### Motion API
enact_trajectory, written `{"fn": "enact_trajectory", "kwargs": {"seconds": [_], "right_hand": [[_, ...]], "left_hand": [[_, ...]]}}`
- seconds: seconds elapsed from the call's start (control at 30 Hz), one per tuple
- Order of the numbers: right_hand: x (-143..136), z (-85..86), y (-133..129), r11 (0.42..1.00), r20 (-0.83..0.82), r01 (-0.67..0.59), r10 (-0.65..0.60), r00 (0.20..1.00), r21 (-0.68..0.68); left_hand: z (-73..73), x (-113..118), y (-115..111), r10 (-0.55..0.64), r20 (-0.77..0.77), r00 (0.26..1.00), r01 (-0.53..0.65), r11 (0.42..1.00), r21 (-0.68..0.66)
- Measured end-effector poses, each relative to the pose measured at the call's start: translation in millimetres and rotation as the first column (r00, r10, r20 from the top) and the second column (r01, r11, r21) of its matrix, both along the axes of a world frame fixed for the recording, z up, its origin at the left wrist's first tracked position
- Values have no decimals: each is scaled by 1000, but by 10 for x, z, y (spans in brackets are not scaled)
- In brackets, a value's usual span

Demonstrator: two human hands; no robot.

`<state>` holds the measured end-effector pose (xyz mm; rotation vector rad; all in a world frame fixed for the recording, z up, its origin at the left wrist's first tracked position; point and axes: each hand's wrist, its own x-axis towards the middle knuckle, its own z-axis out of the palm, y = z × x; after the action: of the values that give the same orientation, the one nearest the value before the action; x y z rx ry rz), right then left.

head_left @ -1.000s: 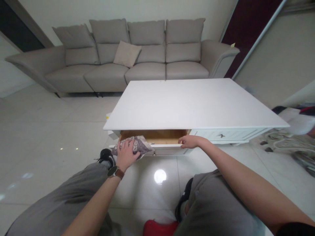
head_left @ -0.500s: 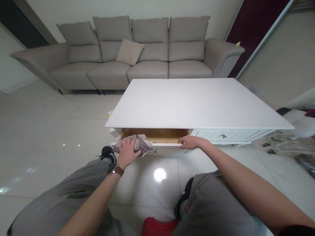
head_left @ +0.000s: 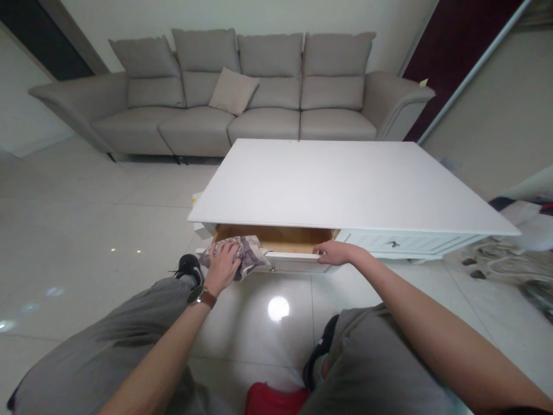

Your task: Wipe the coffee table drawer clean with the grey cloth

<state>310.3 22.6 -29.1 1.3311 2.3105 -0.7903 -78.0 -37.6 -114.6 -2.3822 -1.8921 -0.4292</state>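
Note:
A partly pulled-out drawer (head_left: 294, 265) shows its wooden inside below the front edge of a white coffee table (head_left: 337, 184). My left hand (head_left: 223, 264) grips a patterned grey and white cloth (head_left: 250, 256) against the left part of the drawer's front edge. The cloth's right end hangs over the drawer front, near a small knob. At the right end of the same drawer, my right hand (head_left: 334, 252) has its fingers curled over the top edge of the front panel.
A grey sofa (head_left: 268, 124) with a beige cushion (head_left: 233, 91) stands behind the table. The table's right drawer (head_left: 380, 241) is closed. Between my feet is a red object (head_left: 276, 399). Fabric items (head_left: 505, 262) lie at the far right.
The loose end of the cloth has shifted and folded slightly under my left hand. My right hand keeps its place on the drawer edge. The view has shifted a little.

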Motion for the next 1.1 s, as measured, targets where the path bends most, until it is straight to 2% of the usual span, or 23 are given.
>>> {"fn": "enact_trajectory", "kwargs": {"seconds": [0.13, 0.23, 0.37, 0.47, 0.67, 0.77, 0.83, 0.87, 0.93, 1.0, 1.03, 1.1], "right_hand": [[-18, 1, 11, 1000, -3, -8, 8, 1000, 5], [-34, 3, 18, 1000, -8, -29, 29, 1000, 8], [-51, -8, 25, 999, -19, -39, 39, 999, 3], [-56, -25, 27, 999, -23, -32, 32, 999, -9], [-63, -45, 11, 999, -11, -28, 28, 1000, -18], [-68, -44, -4, 999, -5, -33, 33, 999, -12], [-68, -43, -11, 999, -4, -38, 38, 999, -3], [-67, -44, -12, 999, -5, -40, 40, 999, 1], [-63, -48, -11, 999, -8, -43, 43, 999, 6], [-58, -57, -5, 999, -11, -40, 40, 999, 4], [-57, -63, -2, 999, -12, -37, 37, 999, 2], [-59, -76, 2, 999, -14, -33, 33, 999, 0]], "left_hand": [[47, -204, -7, 69, -5, 998, -69, 998, 8], [126, -425, 20, 129, -39, 991, -131, 991, -34], [222, -593, 92, 67, -92, 993, -79, 989, -127], [200, -612, 137, 53, -79, 995, -64, 989, -136], [40, -630, 175, 111, 132, 985, -97, 990, -105], [-64, -700, 178, 205, 342, 917, -197, 979, -58], [-147, -775, 170, 272, 545, 793, -303, 952, -36], [-186, -812, 164, 308, 652, 693, -369, 928, -47], [-240, -864, 147, 346, 838, 423, -469, 874, -124], [-249, -863, 135, 324, 937, 132, -480, 848, -226], [-238, -842, 132, 300, 954, 15, -458, 850, -260], [-204, -781, 134, 267, 955, -130, -410, 862, -297]]}}
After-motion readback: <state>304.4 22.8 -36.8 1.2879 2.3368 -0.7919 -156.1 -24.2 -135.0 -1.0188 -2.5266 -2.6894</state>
